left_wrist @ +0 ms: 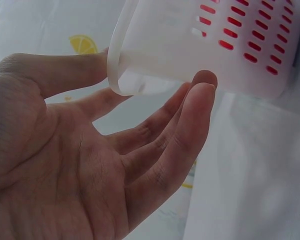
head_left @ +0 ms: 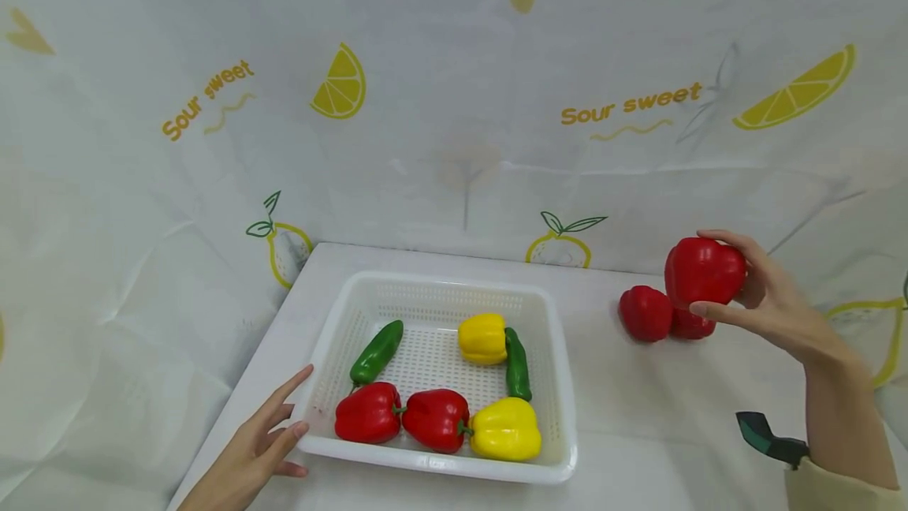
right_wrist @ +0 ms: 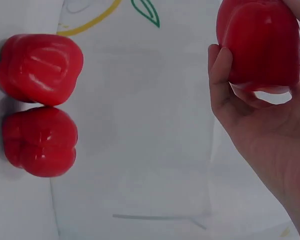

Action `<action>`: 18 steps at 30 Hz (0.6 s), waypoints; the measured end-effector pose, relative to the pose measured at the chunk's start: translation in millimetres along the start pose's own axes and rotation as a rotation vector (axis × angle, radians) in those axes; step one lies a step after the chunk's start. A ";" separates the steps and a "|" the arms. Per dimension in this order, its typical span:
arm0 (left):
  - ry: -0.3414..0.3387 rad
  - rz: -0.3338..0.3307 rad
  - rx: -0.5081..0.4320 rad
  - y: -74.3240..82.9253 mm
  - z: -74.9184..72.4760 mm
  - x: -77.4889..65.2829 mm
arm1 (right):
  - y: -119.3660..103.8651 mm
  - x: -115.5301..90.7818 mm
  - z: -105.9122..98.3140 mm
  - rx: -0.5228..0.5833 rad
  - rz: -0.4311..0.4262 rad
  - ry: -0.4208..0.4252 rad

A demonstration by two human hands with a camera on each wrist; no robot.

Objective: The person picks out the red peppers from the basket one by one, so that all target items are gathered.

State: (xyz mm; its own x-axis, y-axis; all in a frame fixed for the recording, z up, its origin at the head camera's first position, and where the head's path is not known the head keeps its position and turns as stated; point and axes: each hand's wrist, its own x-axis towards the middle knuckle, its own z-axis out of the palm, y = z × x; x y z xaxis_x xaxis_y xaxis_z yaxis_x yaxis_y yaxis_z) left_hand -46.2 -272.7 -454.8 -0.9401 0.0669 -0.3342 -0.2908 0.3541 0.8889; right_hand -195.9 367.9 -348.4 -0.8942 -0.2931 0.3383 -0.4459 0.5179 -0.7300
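Raised above the right side of the table, my right hand [head_left: 776, 310] grips a red bell pepper [head_left: 702, 270] between thumb and fingers. In the right wrist view this bell pepper [right_wrist: 262, 45] sits well apart from two other red bell peppers, one [right_wrist: 40, 67] beside the other [right_wrist: 40, 142]. My left hand [head_left: 251, 448] is at the near left corner of a white plastic basket [head_left: 563, 385], its fingers spread and loosely bent. The left wrist view has the thumb at the basket's rim [left_wrist: 115, 65] and fingertips [left_wrist: 205, 82] against its slotted wall.
Inside the basket, two red bell peppers [head_left: 436, 420] and a yellow one [head_left: 505, 430] line the near side. Another yellow bell pepper [head_left: 482, 339] and two green chili peppers [head_left: 377, 352] lie farther back. A patterned white sheet [head_left: 440, 101] hangs behind the table.
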 end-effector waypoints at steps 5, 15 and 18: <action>0.022 -0.009 0.005 1.0 1.8 -0.1 | 18.0 -4.7 -16.9 -0.050 0.056 0.012; 0.010 -0.008 -0.001 -0.1 1.0 -0.4 | 61.4 -19.5 -38.8 -0.109 0.175 0.015; -0.002 0.000 -0.006 -0.6 0.3 -0.3 | 74.8 -25.6 -42.1 -0.129 0.198 0.015</action>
State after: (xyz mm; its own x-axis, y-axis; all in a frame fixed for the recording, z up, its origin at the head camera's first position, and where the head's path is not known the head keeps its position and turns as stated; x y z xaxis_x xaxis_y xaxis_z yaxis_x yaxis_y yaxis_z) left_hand -45.7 -272.7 -455.2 -0.9398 0.0685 -0.3347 -0.2918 0.3487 0.8907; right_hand -208.0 448.1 -386.7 -0.9648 -0.1639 0.2055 -0.2620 0.6631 -0.7012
